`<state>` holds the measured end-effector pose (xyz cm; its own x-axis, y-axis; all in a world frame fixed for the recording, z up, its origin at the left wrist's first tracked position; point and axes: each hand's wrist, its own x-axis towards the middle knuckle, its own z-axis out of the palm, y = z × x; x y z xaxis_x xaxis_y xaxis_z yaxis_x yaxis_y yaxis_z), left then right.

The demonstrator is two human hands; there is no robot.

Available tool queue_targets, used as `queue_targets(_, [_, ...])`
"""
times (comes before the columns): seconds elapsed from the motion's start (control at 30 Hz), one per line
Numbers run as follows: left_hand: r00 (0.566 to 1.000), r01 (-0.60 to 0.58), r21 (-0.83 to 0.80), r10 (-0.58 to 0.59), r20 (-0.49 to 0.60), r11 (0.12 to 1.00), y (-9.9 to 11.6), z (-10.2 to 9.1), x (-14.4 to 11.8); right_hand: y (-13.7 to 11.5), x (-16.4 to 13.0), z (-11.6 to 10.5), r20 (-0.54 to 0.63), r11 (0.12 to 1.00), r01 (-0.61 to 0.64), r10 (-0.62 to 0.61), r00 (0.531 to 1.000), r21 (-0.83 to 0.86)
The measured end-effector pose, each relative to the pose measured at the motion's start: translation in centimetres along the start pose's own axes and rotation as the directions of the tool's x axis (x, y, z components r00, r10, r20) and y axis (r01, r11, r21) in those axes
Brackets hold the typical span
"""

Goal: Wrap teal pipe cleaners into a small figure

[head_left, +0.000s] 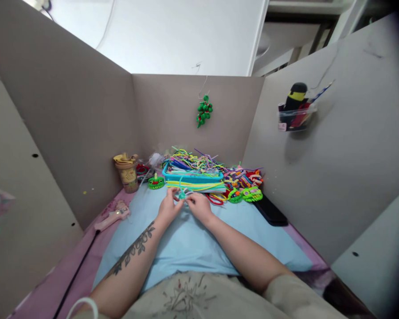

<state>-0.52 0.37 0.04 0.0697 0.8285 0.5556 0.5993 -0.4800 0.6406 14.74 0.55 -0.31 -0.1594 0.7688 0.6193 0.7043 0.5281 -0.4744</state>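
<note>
Between my two hands is a small teal pipe-cleaner piece (182,195), with a pale stem sticking up from it. My left hand (169,204) pinches it from the left, thumb and fingertips together. From the other side my right hand (199,206) closes its fingertips at the piece's edge. Both hands hover over the light blue cloth (186,248). Just beyond them lie yellow and mint pipe cleaners (196,185) in front of a blue basket (166,173) heaped with more of them. Fine detail of the piece is too small to make out.
Red-handled scissors (215,199) lie right of my hands, near green pipe-cleaner figures (252,194). A black case (271,211) rests at the right. On the left are a pink glue gun (112,218) with a black cord and a brown cup (127,175). Grey panels enclose the table.
</note>
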Motion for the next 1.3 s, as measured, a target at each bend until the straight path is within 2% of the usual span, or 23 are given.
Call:
queue_targets(0.07, [0.996, -0.001, -0.005, 0.001, -0.088, 1.0, 0.0, -0.2, 0.0, 0.1, 0.2, -0.1, -0.038, 0.996, -0.058, 0.061, 0.997, 0.069])
queue_targets(0.13, [0.992, 0.034, -0.002, -0.034, -0.119, 0.999, 0.2, -0.2, -0.1, 0.1, 0.3, -0.3, -0.077, 0.987, -0.096, 0.107, 0.991, 0.131])
queue_targets(0.17, [0.994, 0.061, -0.015, -0.062, -0.09, 0.998, 0.3, -0.2, -0.1, 0.1, 0.4, -0.4, -0.097, 0.982, -0.107, 0.123, 0.988, 0.156])
queue_targets(0.23, [0.992, 0.123, -0.084, -0.12, 0.041, 0.989, 0.4, -0.1, -0.1, 0.0, 0.4, -0.6, -0.137, 0.975, -0.115, 0.142, 0.98, 0.188])
queue_targets(0.3, [0.971, 0.205, -0.209, -0.172, 0.166, 0.956, 0.6, 0.1, 0.0, -0.1, 0.4, -0.7, -0.163, 0.975, -0.094, 0.128, 0.978, 0.201])
queue_targets(0.37, [0.947, 0.304, -0.364, -0.236, 0.219, 0.881, 0.8, 0.3, 0.1, -0.3, 0.3, -0.7, -0.164, 0.979, -0.037, 0.071, 0.984, 0.202])
queue_targets(0.47, [0.9, 0.435, -0.561, -0.341, 0.27, 0.704, 0.9, 0.3, 0.3, -0.5, 0.0, -0.2, -0.116, 0.982, 0.065, -0.044, 0.992, 0.178])
queue_targets(0.53, [0.876, 0.48, -0.631, -0.373, 0.306, 0.609, 0.7, 0.2, 0.4, -0.6, -0.1, 0.0, -0.062, 0.982, 0.111, -0.102, 0.993, 0.155])
queue_targets(0.6, [0.87, 0.487, -0.655, -0.388, 0.304, 0.578, 0.6, 0.0, 0.5, -0.7, -0.2, 0.1, -0.024, 0.979, 0.131, -0.129, 0.991, 0.158])
queue_targets(0.67, [0.878, 0.469, -0.647, -0.396, 0.269, 0.601, 0.5, -0.1, 0.5, -0.9, -0.2, -0.1, -0.035, 0.973, 0.123, -0.119, 0.992, 0.196])
queue_targets(0.77, [0.896, 0.436, -0.588, -0.388, 0.215, 0.681, 0.5, -0.2, 0.5, -1.0, 0.0, -0.8, -0.11, 0.965, 0.071, -0.044, 0.993, 0.254])
queue_targets(0.93, [0.936, 0.352, -0.471, -0.29, 0.201, 0.809, 0.8, -0.4, 0.4, -0.5, 0.6, -0.9, -0.164, 0.943, 0.003, 0.054, 0.985, 0.332])
queue_targets(1.03, [0.939, 0.333, -0.446, -0.248, 0.238, 0.831, 0.9, -0.5, 0.4, 0.1, 0.9, -0.5, -0.118, 0.918, -0.074, 0.13, 0.985, 0.388])
queue_targets(1.2, [0.932, 0.33, -0.444, -0.214, 0.291, 0.833, 0.7, -0.4, 0.3, 0.8, 1.1, -0.1, 0.032, 0.827, -0.191, 0.206, 0.978, 0.529])
queue_targets(1.3, [0.948, 0.307, -0.496, -0.215, 0.234, 0.812, 0.2, 0.0, 0.4, 1.1, 1.2, -0.1, 0.081, 0.798, -0.223, 0.215, 0.973, 0.56])
